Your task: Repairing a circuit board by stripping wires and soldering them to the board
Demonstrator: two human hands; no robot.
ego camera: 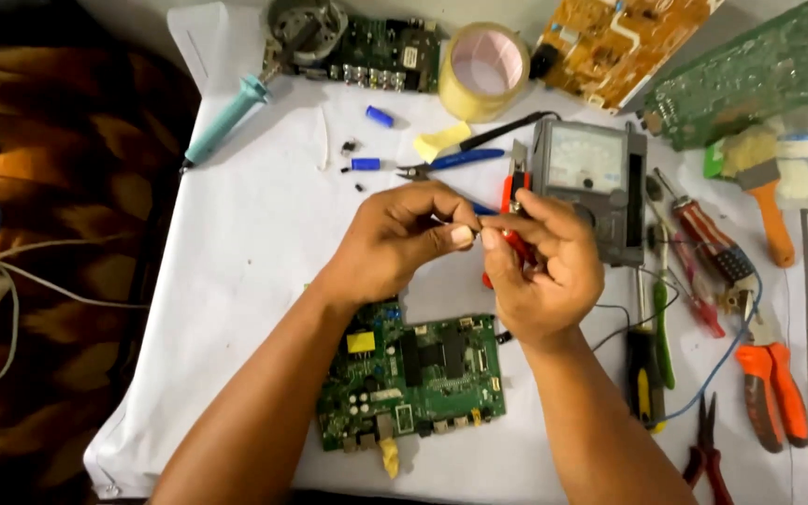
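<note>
Pinching something tiny between thumb and forefinger, the left hand [402, 245] meets the right hand [542, 271] over the white cloth [254, 243], fingertips almost touching; the piece itself is too small to identify, only a dark sliver showing between the tips. The right hand's fingers are curled narrow around a red probe [514, 245], whose tip points toward that sliver. To do this well, I judge the left pinch should stay firm and still while the probe tip is brought squarely onto the part's lead, wrists steadied above the cloth. Just beyond the hands sits a grey meter [591, 187] with a needle dial. Below the wrists lies a green board [413, 379], flat, crowded with black chips, a yellow block and small cylinders, partly covered by the left forearm. Blue capacitors [378, 116] and blue-handled cutters [451, 162] lie further up the cloth.
</note>
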